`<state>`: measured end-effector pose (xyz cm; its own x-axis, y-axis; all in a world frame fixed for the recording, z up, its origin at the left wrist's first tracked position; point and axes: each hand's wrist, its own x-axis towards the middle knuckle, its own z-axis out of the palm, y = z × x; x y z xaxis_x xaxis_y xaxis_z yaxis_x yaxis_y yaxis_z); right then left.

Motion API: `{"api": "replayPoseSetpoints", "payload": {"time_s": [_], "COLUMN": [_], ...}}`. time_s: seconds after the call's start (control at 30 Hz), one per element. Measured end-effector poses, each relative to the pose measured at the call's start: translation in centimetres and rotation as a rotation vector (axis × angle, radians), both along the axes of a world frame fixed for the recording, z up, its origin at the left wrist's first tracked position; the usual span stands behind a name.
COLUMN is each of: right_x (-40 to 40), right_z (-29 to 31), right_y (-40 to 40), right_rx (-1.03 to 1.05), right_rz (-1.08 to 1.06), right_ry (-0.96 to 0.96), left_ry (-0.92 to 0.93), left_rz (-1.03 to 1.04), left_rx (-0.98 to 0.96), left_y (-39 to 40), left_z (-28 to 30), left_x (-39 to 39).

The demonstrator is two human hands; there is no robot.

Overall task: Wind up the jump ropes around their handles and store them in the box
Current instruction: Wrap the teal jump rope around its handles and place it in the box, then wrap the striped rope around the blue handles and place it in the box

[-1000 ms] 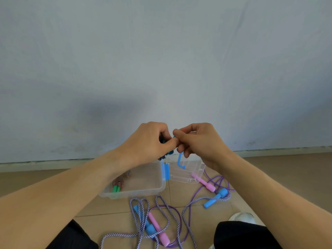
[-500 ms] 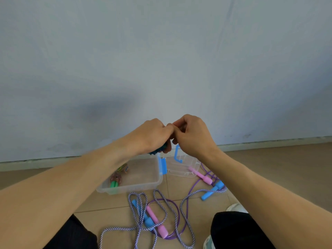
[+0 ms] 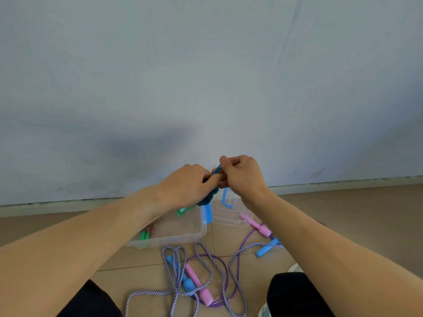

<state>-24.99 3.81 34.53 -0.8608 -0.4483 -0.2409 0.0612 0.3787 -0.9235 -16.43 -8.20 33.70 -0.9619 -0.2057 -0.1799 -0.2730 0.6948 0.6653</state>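
- Pale grey-blue wall (image 3: 206, 76) fills the upper view; tan tiled floor (image 3: 354, 209) below, pale skirting strip where they meet.
- Left hand (image 3: 185, 187) raised above the box, fingers curled round a teal rope bundle (image 3: 209, 196); green handle ends (image 3: 183, 211) stick out beneath the palm.
- Right hand (image 3: 242, 173) touching the left, thumb and fingers pinching the teal rope end (image 3: 217, 169) at the top of the bundle.
- Clear plastic box (image 3: 180, 237) on the floor under the hands, blue latch (image 3: 207, 213) on its right wall. Inside, at the left end, one wound rope with green handles (image 3: 144, 234), mostly hidden by the left forearm.
- Clear lid (image 3: 229, 219) with blue handle (image 3: 226, 199) lies just right of the box, touching it.
- Loose on the floor nearer the person: striped white-and-purple rope (image 3: 203, 250) and plain purple rope (image 3: 225, 275), tangled together.
- Blue handle and pink handle (image 3: 199, 284) lie side by side in the tangle; second pink handle (image 3: 257, 226) by the lid, second blue one (image 3: 266, 248) just beyond it.
- Black-clad knees (image 3: 295, 296) at the bottom edge.
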Motion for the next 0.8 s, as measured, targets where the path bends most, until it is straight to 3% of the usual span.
{"api": "replayPoseSetpoints", "payload": {"time_s": [0.13, 0.23, 0.33, 0.43, 0.53, 0.8], "right_x": [0.6, 1.5, 2.0, 1.9, 1.6, 4.6], "right_z": [-2.5, -5.1, -8.2, -11.9, -15.9, -24.5], "right_y": [-2.4, -5.3, -8.4, -11.2, -13.1, -16.9], "right_rx": [0.108, 0.17, 0.239, 0.353, 0.478, 0.749], "right_rz": [0.199, 0.34, 0.396, 0.417, 0.397, 0.509], "right_ry": [0.109, 0.239, 0.259, 0.251, 0.237, 0.113], "left_ry": [-0.189, -0.31, -0.319, -0.456, -0.534, -0.553], "left_rz": [-0.122, 0.005, 0.196, 0.212, 0.243, 0.563], "left_rx": [-0.063, -0.113, -0.196, -0.247, -0.101, 0.331], "left_y": [-2.8, -4.3, -6.3, -8.9, -10.0, -9.1], "left_z": [-3.4, -5.4, -6.4, -7.9, -10.4, -21.0], "left_x": [2.2, 4.2, 6.0, 8.0, 9.9, 15.6]}}
